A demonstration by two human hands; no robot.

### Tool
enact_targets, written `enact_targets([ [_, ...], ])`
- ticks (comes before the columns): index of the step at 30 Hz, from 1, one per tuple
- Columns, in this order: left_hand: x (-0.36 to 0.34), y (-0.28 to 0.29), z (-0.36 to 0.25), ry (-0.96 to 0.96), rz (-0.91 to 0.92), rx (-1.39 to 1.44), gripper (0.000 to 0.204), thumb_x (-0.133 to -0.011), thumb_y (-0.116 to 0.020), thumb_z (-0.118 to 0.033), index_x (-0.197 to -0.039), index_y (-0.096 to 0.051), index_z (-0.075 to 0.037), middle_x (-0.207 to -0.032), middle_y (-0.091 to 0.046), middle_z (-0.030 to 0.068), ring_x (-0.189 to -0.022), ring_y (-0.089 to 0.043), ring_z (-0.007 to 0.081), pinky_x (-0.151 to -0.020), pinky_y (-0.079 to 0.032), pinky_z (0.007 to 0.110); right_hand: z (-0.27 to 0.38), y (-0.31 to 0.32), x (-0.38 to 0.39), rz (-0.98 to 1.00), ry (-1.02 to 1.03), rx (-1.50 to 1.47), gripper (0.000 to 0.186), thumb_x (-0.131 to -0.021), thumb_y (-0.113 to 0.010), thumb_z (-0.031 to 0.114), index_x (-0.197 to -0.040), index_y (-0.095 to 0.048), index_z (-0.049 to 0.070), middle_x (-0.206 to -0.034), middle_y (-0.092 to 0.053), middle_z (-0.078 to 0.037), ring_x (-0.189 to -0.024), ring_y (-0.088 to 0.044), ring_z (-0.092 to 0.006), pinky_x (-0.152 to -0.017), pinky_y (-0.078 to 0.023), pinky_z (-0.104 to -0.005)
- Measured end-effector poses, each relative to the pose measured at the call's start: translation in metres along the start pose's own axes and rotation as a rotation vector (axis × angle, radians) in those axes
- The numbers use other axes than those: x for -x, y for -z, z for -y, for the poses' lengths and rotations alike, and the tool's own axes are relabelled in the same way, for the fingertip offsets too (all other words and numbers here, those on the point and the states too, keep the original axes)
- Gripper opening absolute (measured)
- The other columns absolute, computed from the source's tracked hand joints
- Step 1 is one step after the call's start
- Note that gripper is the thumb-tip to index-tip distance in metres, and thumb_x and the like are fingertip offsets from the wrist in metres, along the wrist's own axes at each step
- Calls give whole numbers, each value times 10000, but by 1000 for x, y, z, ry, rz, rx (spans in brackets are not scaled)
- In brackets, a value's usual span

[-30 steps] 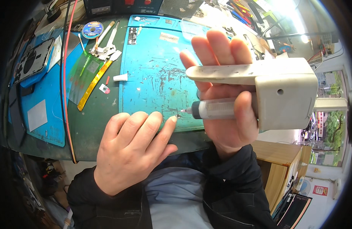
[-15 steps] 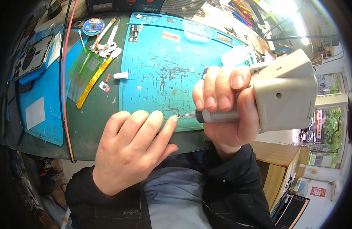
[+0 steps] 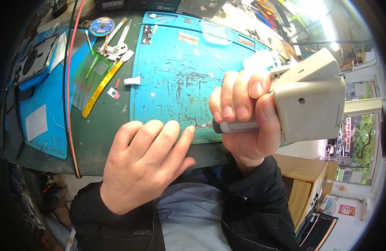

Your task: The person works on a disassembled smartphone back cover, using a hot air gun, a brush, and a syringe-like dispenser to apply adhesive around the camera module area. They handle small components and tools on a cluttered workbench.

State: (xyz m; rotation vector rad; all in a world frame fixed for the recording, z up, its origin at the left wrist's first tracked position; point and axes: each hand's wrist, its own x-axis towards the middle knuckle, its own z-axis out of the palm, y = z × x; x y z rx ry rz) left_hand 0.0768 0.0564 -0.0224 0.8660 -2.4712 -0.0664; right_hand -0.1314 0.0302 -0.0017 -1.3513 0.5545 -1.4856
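My right hand point(image 3: 249, 113) is wrapped around a grey syringe point(image 3: 239, 126) fitted in a beige dispensing gun point(image 3: 312, 104). The syringe lies nearly level, its thin needle point(image 3: 204, 125) pointing left. At the needle's tip is a tiny metallic part point(image 3: 196, 126), too small to name. My left hand point(image 3: 144, 161) is low over the front edge of the blue work mat point(image 3: 172, 100). Its index fingertip touches or nearly touches the tiny part. The left thumb stands apart from the fingers, which are loosely bent.
Left of the mat lie a white cap point(image 3: 132, 80), an amber tape strip point(image 3: 101, 89), a green film point(image 3: 94, 69) and a solder wire spool point(image 3: 102, 26). Red and black cables point(image 3: 69, 83) cross the bench. A clear plastic box point(image 3: 216, 32) sits at the back.
The needle and the tiny part keep their place by my left index finger. My right hand and the dispensing gun have shifted slightly left as the whole view moves a little.
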Motion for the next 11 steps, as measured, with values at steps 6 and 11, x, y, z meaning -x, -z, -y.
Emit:
enact_targets([
  [6,0,-2,0,-8,-11,14,439,-858,-742,-362,-1215,-736,-106,-1164,-593,55,-1054,-574,245,-905,-466,423,1,0,0,-9,-8,2,173,-1056,-570,308,-1066,-532,139,-800,-513,38,-756,-511,-127,-634,-456,-289],
  [11,0,-2,0,-8,-6,12,448,-847,-750,-357,-1219,-736,-106,-1166,-592,55,-1061,-571,245,-904,-466,424,2,0,0,-5,-18,9,179,-1052,-576,312,-1064,-532,138,-798,-514,37,-757,-513,-128,-634,-460,-289],
])
